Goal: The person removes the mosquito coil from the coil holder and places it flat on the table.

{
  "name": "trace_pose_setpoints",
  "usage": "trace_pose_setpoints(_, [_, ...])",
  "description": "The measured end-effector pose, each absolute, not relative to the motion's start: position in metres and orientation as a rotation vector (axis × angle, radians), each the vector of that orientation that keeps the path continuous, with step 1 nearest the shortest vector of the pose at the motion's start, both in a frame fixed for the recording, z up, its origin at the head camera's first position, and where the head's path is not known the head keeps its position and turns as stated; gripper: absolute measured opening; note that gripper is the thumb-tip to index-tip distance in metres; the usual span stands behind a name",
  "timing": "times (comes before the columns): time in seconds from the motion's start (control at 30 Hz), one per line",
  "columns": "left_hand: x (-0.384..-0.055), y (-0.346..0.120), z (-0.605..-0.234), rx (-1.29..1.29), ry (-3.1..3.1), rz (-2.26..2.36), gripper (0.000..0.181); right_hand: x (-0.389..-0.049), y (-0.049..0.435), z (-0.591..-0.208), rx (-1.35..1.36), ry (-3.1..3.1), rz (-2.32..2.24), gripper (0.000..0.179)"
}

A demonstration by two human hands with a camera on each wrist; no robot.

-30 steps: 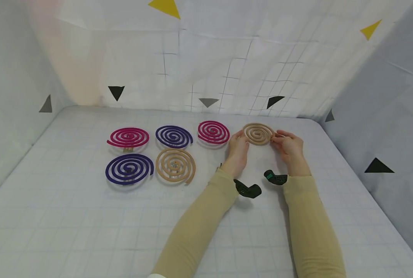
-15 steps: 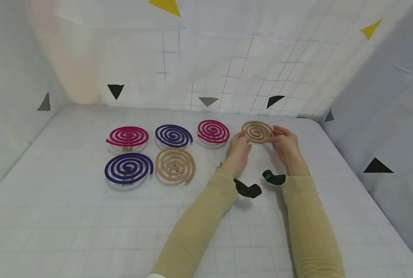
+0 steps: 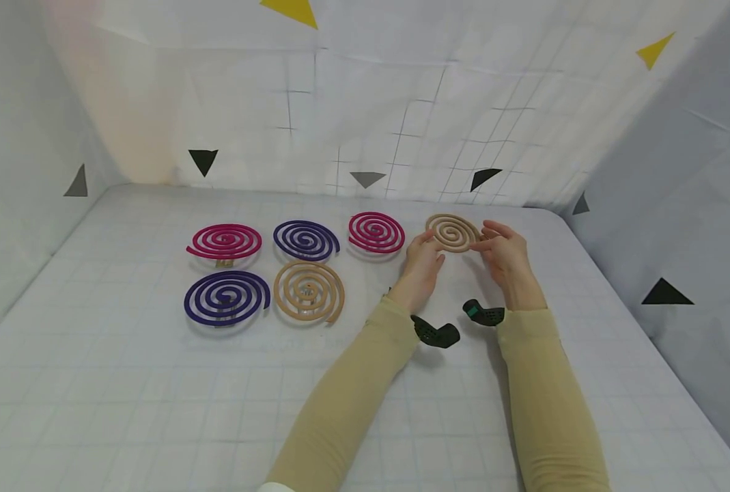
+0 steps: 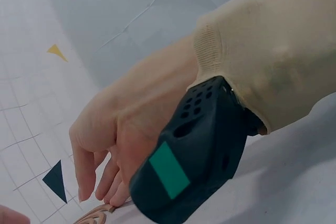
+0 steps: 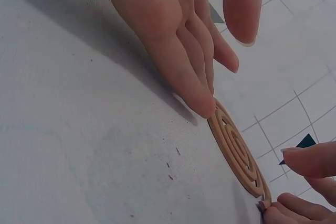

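A tan mosquito coil (image 3: 453,233) lies between my two hands at the back right of the table. My left hand (image 3: 421,268) is at its left near edge; in the right wrist view these left fingertips (image 5: 286,211) touch the rim while the thumb stands apart. My right hand (image 3: 509,263) is on the other side, one extended fingertip at the rim of the coil (image 5: 221,136) and the other fingers loose. The left wrist view shows only a sliver of the coil (image 4: 95,215) below the right hand (image 4: 131,114).
Left of my hands stand several more mosquito coils: a pink coil (image 3: 375,232), a blue coil (image 3: 306,239), another pink coil (image 3: 226,240), a blue coil (image 3: 227,298) and a tan coil (image 3: 309,291). Small supports show beneath some. White walls (image 3: 365,102) enclose the table.
My right hand has shifted slightly left and its fingers have loosened at the coil's rim. The tan coil has moved a little left and back; the other coils stay put.
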State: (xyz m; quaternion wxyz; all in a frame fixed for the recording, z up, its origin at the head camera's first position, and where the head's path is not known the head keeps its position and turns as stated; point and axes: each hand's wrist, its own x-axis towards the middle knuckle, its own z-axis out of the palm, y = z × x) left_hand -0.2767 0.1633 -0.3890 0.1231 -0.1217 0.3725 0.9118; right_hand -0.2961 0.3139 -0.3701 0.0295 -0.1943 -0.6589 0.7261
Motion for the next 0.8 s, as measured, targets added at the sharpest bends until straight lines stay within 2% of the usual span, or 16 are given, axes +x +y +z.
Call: trace_pose_setpoints(0.8, [-0.2782, 0.1624, -0.3921, -0.322, 1.131, 2.631, 0.054, -0.2972, 0.3131, -0.372, -0.648, -1.966, 2.233, 0.074])
